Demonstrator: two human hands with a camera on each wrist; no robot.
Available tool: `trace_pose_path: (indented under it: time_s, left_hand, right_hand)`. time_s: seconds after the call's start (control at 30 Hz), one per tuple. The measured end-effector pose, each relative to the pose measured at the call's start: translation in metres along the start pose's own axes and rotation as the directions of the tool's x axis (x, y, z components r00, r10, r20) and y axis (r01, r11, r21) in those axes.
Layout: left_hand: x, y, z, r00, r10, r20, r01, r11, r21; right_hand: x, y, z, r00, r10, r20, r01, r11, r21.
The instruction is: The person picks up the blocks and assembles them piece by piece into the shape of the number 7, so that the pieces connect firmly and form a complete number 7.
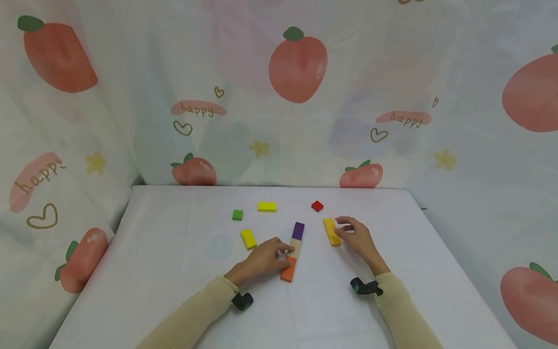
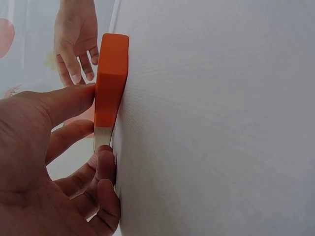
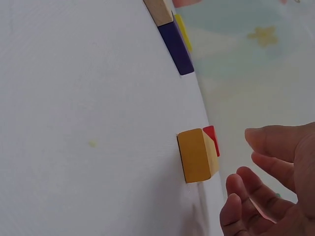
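A row of three blocks lies end to end on the table: purple [image 1: 298, 230], natural wood [image 1: 295, 247] and orange [image 1: 288, 270]. My left hand [image 1: 267, 256] is over the row's near part; its thumb touches the orange block's upper face, and the index finger reaches the wooden one. In the left wrist view the other fingers bend loosely beside the row. To the right lies a longer amber-yellow block [image 1: 331, 231]. Beside it hovers my right hand [image 1: 355, 236], fingers loosely bent; in the right wrist view a gap separates the fingertips from this block [image 3: 194, 156].
Farther back lie a green block [image 1: 237, 214], a yellow block [image 1: 267, 207] and a red block [image 1: 317, 206]. Another yellow block [image 1: 248, 239] sits left of the row, near the left hand. A patterned cloth [image 1: 274, 131] hangs behind the white table [image 1: 165, 252].
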State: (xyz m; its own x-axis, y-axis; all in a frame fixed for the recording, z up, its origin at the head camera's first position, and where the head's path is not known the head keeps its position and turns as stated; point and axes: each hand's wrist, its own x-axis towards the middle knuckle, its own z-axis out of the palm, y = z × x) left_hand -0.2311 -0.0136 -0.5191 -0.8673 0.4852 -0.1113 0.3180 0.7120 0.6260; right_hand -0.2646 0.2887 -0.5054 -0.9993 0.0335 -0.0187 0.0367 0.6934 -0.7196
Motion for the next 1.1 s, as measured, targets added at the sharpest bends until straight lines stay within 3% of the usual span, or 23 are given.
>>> trace_pose_path:
  time_s: [0.23,1.1]
  left_hand:
    - [0.0,0.0,-0.001,1.0,-0.007,0.005,0.007,1.0,-0.003]
    - [0.0,0.0,-0.001,1.0,0.006,0.003,-0.006,1.0,-0.002]
  right_hand:
    - [0.005,0.002,0.004,0.997,0.071,0.032,-0.071,0.997,-0.004]
    - [0.014,-0.004,0.017,0.986,0.164,0.028,-0.162,0.985,-0.063]
